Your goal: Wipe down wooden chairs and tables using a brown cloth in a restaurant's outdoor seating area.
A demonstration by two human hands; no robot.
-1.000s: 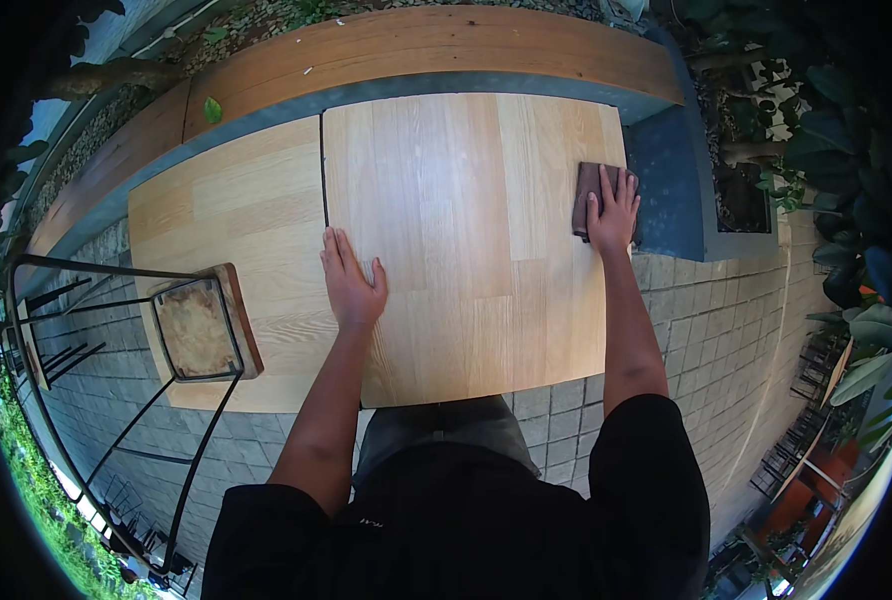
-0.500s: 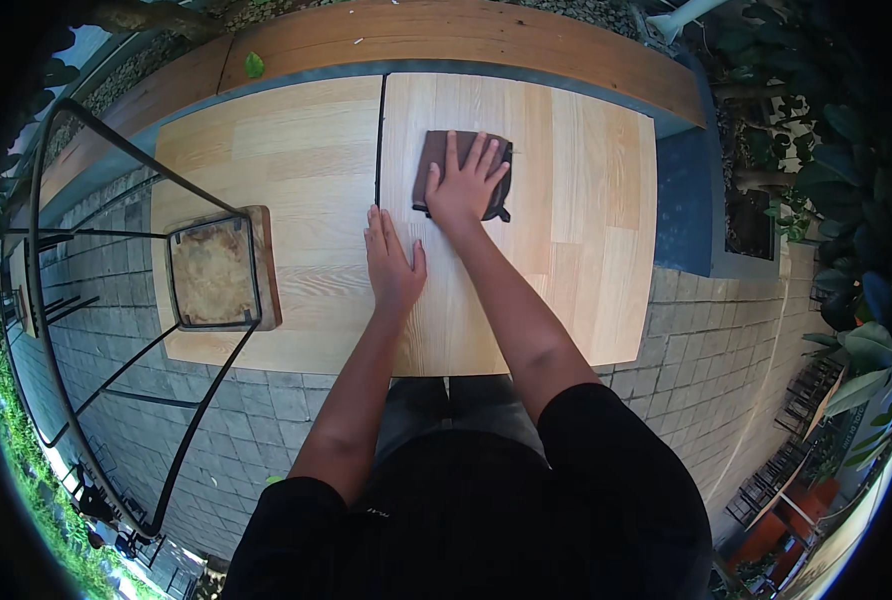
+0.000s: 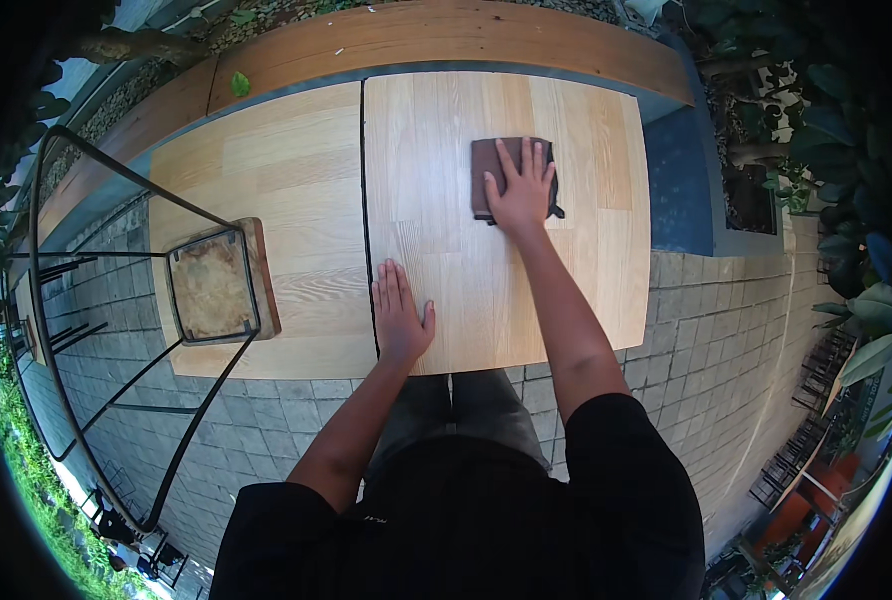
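Observation:
A folded brown cloth (image 3: 487, 180) with dark edging lies on the right half of a light wooden table (image 3: 436, 110). My right hand (image 3: 522, 196) rests flat on top of it, fingers spread and pointing away from me, covering much of the cloth's right side. A small dark loop shows at the cloth's near right corner. Closer to my body, my left hand (image 3: 402, 325) lies palm down on the bare wood, fingers extended and thumb apart. It sits just right of the dark gap between the two table halves and holds nothing.
An upturned stool (image 3: 216, 285) rests seat-down on the table's left end, its black metal legs reaching out to the left. Behind the table runs a wooden bench (image 3: 446, 35) bearing a green leaf (image 3: 240, 84). Grey paving (image 3: 711, 320) surrounds the table; foliage grows at right.
My right hand and the cloth beneath it have slid to the right across the table. My left hand has drawn back nearer my body, still flat on the wood.

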